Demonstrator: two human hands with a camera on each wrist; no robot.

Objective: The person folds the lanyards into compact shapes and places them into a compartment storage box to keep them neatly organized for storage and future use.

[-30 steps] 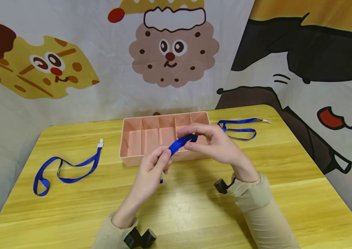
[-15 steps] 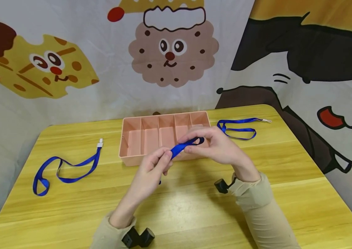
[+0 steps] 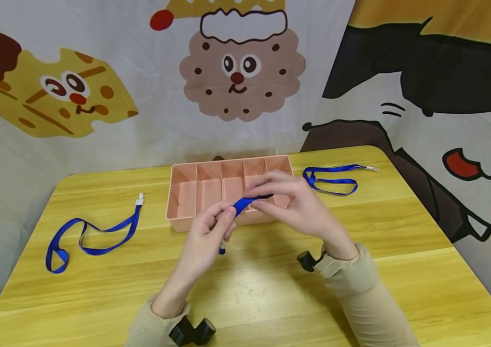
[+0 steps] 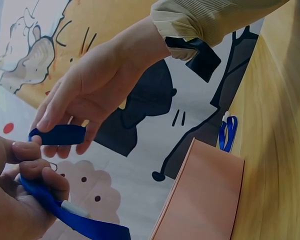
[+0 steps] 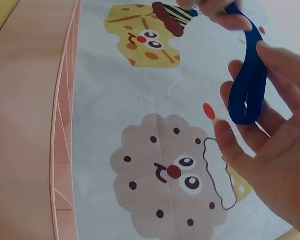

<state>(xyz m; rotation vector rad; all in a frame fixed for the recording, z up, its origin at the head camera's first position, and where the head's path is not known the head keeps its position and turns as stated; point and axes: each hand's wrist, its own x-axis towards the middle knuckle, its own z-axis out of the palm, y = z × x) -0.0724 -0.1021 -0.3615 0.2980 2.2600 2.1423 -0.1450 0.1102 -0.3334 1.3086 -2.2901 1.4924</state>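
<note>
In the head view my left hand (image 3: 208,231) pinches a folded blue lanyard (image 3: 241,206) between thumb and fingers, above the front of the pink box. A tail of it hangs below that hand, and the left wrist view shows a white clip (image 4: 76,207) beside the strap. My right hand (image 3: 291,202) is around the loop end, fingers extended and fairly straight. From the right wrist, the lanyard loop (image 5: 252,55) runs past the right thumb, in front of the spread fingers.
Behind the hands stands a pink box (image 3: 182,224) with several compartments. On the wooden table (image 3: 245,299), one blue lanyard (image 3: 134,222) with a white clip lies left, another lanyard (image 3: 336,169) lies right of the box. A cartoon-printed cloth (image 3: 141,144) hangs behind.
The loop at the right hand showed more a half second ago and is now mostly behind the fingers. The right hand has shifted slightly left; the left still holds the lanyard.
</note>
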